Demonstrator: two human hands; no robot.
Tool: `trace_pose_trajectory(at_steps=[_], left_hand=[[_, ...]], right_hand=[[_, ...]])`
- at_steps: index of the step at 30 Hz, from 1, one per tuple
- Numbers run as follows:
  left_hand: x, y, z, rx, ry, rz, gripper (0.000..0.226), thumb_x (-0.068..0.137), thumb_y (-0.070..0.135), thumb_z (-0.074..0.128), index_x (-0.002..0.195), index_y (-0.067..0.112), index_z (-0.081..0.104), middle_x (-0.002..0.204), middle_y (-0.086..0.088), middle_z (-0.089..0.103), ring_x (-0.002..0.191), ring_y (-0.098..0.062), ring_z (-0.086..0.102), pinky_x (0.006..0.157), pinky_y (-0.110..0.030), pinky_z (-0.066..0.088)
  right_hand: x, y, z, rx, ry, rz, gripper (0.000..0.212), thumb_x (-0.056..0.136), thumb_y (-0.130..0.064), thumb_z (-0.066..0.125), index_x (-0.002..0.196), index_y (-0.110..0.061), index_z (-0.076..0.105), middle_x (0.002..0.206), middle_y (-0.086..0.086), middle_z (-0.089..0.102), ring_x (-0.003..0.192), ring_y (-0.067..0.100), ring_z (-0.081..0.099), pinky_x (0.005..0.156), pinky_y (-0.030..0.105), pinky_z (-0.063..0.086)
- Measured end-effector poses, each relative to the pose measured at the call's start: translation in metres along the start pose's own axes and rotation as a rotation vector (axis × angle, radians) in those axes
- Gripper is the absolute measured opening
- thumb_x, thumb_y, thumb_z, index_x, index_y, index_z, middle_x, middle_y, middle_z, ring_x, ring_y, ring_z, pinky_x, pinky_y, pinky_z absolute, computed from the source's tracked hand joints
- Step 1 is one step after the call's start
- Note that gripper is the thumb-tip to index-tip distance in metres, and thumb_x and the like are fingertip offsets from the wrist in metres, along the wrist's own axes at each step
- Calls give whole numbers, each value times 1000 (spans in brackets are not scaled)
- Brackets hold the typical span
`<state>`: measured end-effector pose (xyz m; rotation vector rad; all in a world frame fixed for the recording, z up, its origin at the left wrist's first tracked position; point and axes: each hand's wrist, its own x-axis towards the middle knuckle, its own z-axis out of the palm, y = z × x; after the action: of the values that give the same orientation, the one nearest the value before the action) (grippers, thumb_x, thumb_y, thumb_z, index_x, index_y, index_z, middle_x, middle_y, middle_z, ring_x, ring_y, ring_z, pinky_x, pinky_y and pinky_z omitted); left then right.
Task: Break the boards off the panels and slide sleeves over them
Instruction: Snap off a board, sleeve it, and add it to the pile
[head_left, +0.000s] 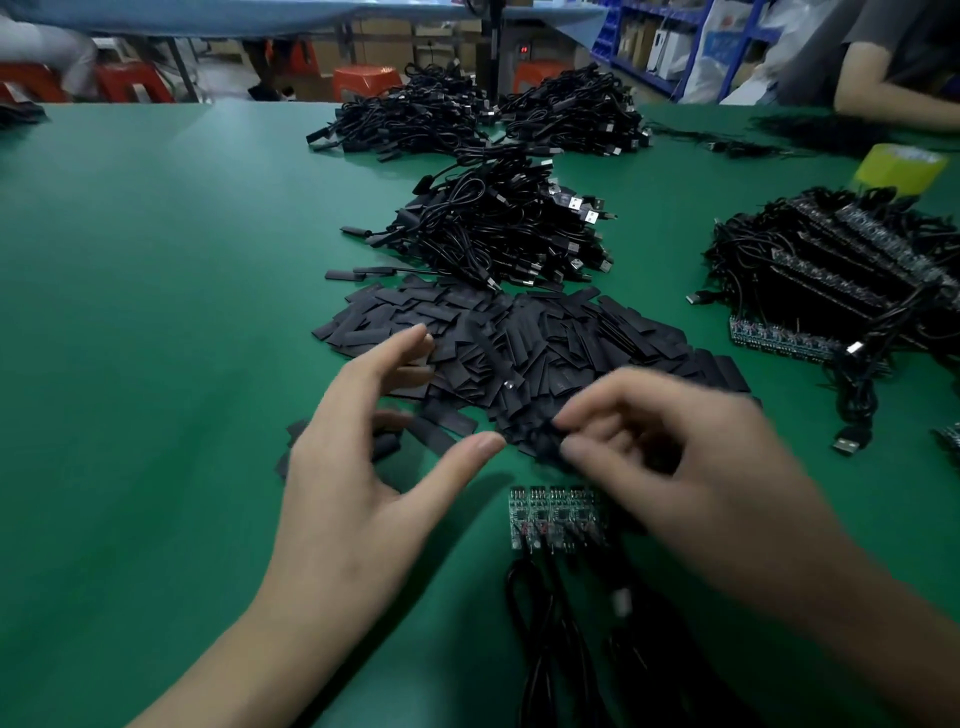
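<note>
The left hand (363, 467) hovered with fingers spread, holding nothing. At 6 o'clock from the sleeve pile (519, 343) lay the panel (556, 517): four small dark boards side by side, long axis 9-to-3, black cables (540, 623) trailing toward 6. The right hand (685, 457) pinched a blurred black sleeve (548, 441)

A green table (156, 260) fills the foreground, and a soft pale sheen of light lies across its top. Beyond its far edge, red plastic stools (366, 78) stand on a pale floor (223, 78), with a second table covered in blue (234, 18) behind them. Past the green table's far right corner rise blue shelves (649, 47), holding what may be boxes; blur hides the detail. A dark post (493, 52) stands upright behind the far edge.
</note>
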<state>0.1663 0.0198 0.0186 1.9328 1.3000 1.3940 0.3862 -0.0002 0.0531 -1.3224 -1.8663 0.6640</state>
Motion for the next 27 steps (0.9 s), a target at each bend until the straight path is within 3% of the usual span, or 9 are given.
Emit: trace_pose_trajectory(at_steps=[4, 6, 8, 11, 14, 20, 23, 27], left_hand=[[-4, -1, 3, 362, -239, 89, 50, 83, 76, 52, 111, 37, 68, 101, 22, 59, 99, 0, 54, 87, -32, 49], [-8, 0, 6, 491, -339, 131, 57, 82, 84, 43, 102, 39, 72, 92, 22, 56, 92, -4, 52, 81, -32, 48], [-9, 1, 8, 516, -397, 149, 62, 80, 87, 40, 102, 40, 72, 90, 22, 55, 91, -5, 52, 80, -32, 49], [-8, 2, 6, 447, -424, 143, 54, 78, 86, 43, 99, 42, 66, 91, 25, 54, 91, -2, 52, 80, -27, 50], [-7, 2, 5, 314, -420, 108, 38, 79, 76, 55, 94, 41, 57, 89, 25, 54, 89, 0, 53, 78, -18, 46], [-5, 3, 2, 41, -408, -35, 23, 78, 47, 81, 90, 34, 66, 82, 20, 65, 76, 2, 64, 67, -3, 40], [-4, 3, 0, -125, -426, -154, 19, 77, 32, 86, 86, 30, 69, 72, 14, 65, 60, 3, 56, 61, -6, 40], [-2, 1, -1, -319, -430, -288, 18, 77, 20, 86, 83, 24, 70, 68, 11, 58, 60, -5, 48, 61, -18, 45]], right_hand=[[59, -7, -40, -308, 129, -10, 8, 88, -30, 73, 93, -36, 71, 81, -17, 69, 79, -2, 65, 69, 9, 49], [104, -14, -52, -413, 204, -63, 10, 92, -25, 72, 99, -32, 70, 88, -17, 68, 78, -5, 63, 71, 8, 47], [154, -15, -57, -503, 267, -111, 12, 97, -19, 67, 105, -28, 69, 94, -11, 67, 82, -1, 63, 80, 16, 51], [230, -15, -49, -669, 309, -190, 16, 101, -18, 61, 114, -19, 70, 111, -2, 70, 100, 13, 65, 92, 28, 51], [285, -13, -27, -797, 236, -230, 18, 101, -16, 60, 115, -16, 71, 120, 6, 71, 112, 24, 66, 101, 40, 52], [321, 8, 15, -993, -10, -167, 23, 104, -20, 54, 116, -15, 72, 120, 14, 70, 112, 38, 63, 90, 44, 50], [321, 15, 15, -1075, -34, -194, 35, 108, -33, 44, 123, -15, 70, 125, 15, 67, 124, 37, 55, 107, 53, 38], [287, 2, 5, -989, 68, -267, 40, 107, -43, 44, 135, -22, 62, 137, 10, 58, 135, 29, 43, 115, 52, 26]])
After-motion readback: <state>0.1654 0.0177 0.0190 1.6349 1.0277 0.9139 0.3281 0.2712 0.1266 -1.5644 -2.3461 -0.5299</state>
